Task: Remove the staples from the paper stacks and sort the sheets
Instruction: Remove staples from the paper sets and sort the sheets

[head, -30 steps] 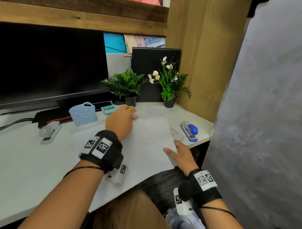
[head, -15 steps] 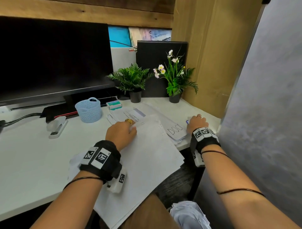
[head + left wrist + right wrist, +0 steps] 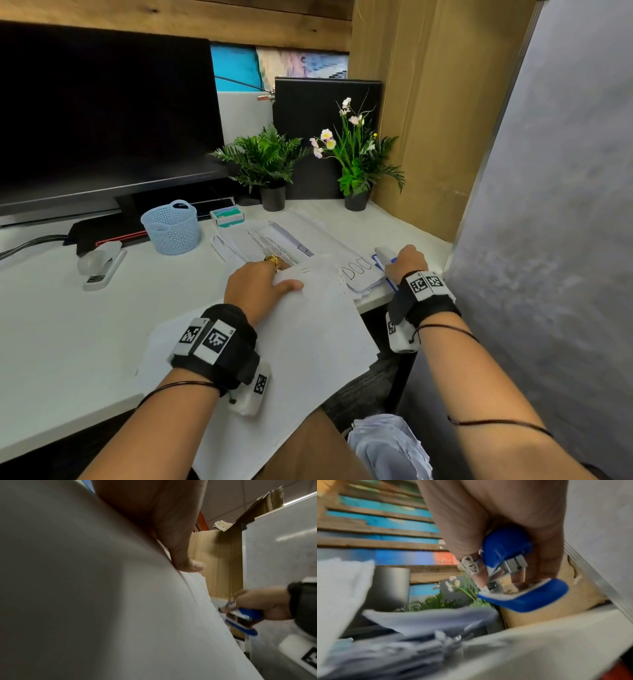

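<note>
A white paper stack [image 3: 308, 342] lies in front of me, its near end hanging over the desk edge. My left hand [image 3: 263, 286] holds its far corner, the thumb [image 3: 187, 562] pressed on the top sheet and the other fingers hidden by the hand. Further right, my right hand [image 3: 406, 262] grips a blue stapler [image 3: 513, 568] just above the desk. The stapler [image 3: 243, 616] also shows in the left wrist view, beside the stack's edge. Printed sheets [image 3: 274, 240] and a stack marked "DOC" [image 3: 359, 274] lie behind.
A pale blue basket [image 3: 171, 228], a white stapler [image 3: 99, 265] and a small green box [image 3: 226, 216] sit left of the papers. A monitor [image 3: 102, 120] and two potted plants [image 3: 270, 164] stand at the back. A grey partition [image 3: 548, 240] closes the right side.
My right hand left the stack's near right edge, reached to the right and took hold of the blue stapler. The stack slid toward me, uncovering the sheets behind it.
</note>
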Demonstrator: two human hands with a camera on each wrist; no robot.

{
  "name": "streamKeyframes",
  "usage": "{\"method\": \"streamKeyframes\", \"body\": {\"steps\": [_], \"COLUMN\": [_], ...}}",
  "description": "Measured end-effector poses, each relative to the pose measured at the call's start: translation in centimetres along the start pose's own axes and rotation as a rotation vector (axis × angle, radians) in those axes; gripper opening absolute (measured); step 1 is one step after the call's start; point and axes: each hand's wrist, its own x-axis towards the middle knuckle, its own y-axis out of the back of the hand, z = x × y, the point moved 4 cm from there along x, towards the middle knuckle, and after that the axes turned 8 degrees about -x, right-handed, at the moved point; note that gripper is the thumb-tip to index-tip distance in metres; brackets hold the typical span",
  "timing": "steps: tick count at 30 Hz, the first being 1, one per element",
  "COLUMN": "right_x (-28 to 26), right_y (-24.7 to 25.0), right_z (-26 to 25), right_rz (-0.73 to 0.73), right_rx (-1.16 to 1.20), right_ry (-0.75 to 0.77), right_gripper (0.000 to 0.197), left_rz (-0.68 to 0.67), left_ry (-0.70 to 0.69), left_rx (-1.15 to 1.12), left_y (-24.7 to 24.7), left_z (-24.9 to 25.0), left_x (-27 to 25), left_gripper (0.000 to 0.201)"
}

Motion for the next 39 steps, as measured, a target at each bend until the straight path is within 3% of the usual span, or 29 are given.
{"method": "streamKeyframes", "body": {"steps": [5, 7, 10, 13, 18, 21, 24, 27, 34, 39], "right_x": [-4.5, -6.3, -8.4, -9.8, -11.2, -10.8, -10.2, -10.0, -11.4, -11.6], "right_y": [2.6, 2.7, 1.8, 0.6, -1.6, -2.1, -2.4, -2.4, 0.3, 0.1], "right_z": [-0.9, -1.7, -2.8, -3.4, -4.0, -4.1, -3.9, -3.6, -5.1, -6.9], "right_rz": [0.297, 0.204, -0.081, -0.190, -0.293, -0.229, -0.195, -0.192, 0.041, -0.076], "right_rx": [0.381, 0.585, 0.826, 0.811, 0.758, 0.729, 0.718, 0.750, 0.960, 1.197], "right_ry": [0.197, 0.273, 0.252, 0.308, 0.415, 0.383, 0.355, 0.331, 0.447, 0.476], "right_gripper": [0.034, 0.043, 0.051, 0.034, 0.045, 0.046, 0.044, 0.040, 0.038, 0.043], "left_rz": [-0.020, -0.028, -0.034, -0.023, -0.024, -0.051, -0.078, -0.080, -0.063, -0.054], "left_ry": [0.022, 0.025, 0.019, -0.006, -0.035, -0.046, -0.077, -0.077, -0.153, -0.221], "left_rx": [-0.157, -0.163, -0.189, -0.234, -0.246, -0.179, 0.033, 0.091, 0.225, 0.317], "left_y": [-0.3, -0.4, -0.7, -0.8, -0.7, -0.5, 0.1, 0.5, 0.0, -0.6], "left_z": [-0.6, -0.6, -0.4, -0.1, 0.2, 0.1, -0.3, -0.7, 0.8, 2.2], "left_x": [-0.3, -0.5, -0.6, -0.7, -1.2, -1.7, -2.2, -2.5, -2.8, -3.1], "left_gripper": [0.060, 0.064, 0.068, 0.073, 0.078, 0.075, 0.053, 0.045, 0.035, 0.030]}}
